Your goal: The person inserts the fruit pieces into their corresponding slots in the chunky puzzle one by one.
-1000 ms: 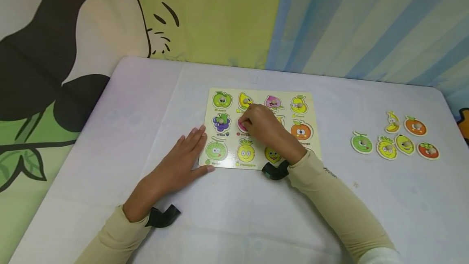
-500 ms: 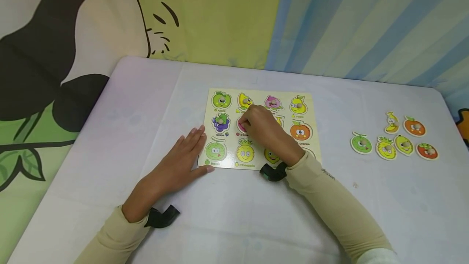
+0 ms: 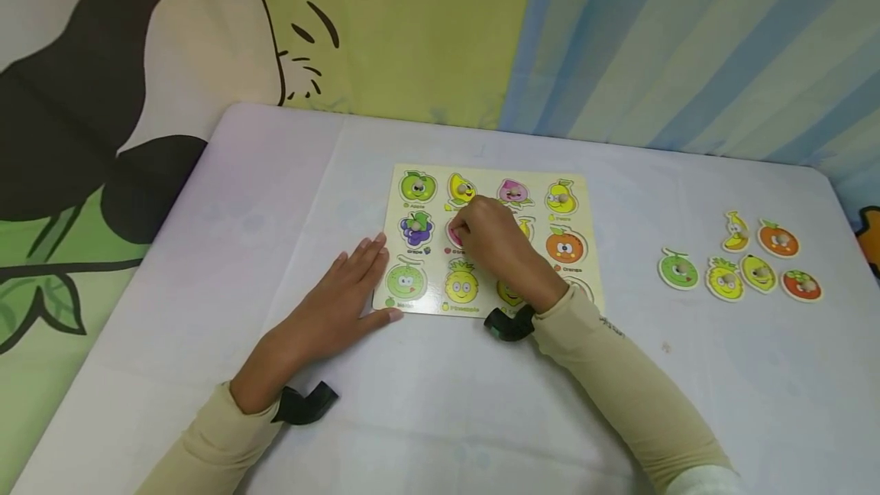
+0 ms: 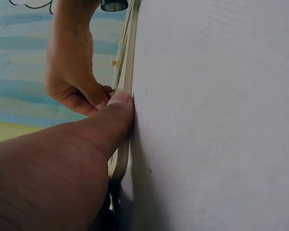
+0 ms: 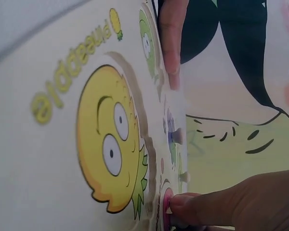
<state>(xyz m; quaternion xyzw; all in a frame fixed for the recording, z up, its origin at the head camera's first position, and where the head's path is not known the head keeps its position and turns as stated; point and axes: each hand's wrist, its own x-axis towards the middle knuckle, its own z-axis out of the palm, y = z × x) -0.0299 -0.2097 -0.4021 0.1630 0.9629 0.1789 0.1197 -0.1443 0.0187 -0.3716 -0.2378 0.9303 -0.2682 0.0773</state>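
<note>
A wooden fruit peg puzzle board lies flat on the table. My right hand is over its middle row, thumb and fingers pinching the pink strawberry piece at its slot; its knob is hidden by the fingertips. My left hand rests at the board's left side, fingers stretched along the edge and thumb at the near corner. Knobbed apple, grape, mango, peach and pear pieces sit in the board. The pineapple slot shows its printed picture without a piece.
Loose knobbed pieces lie on the white-covered table at the right: melon, banana, orange, pineapple, lemon and a red one. A striped curtain hangs behind the table.
The right wrist and forearm have shifted slightly left, while the fingers stay at the strawberry piece. The left hand has kept its place at the board.
</note>
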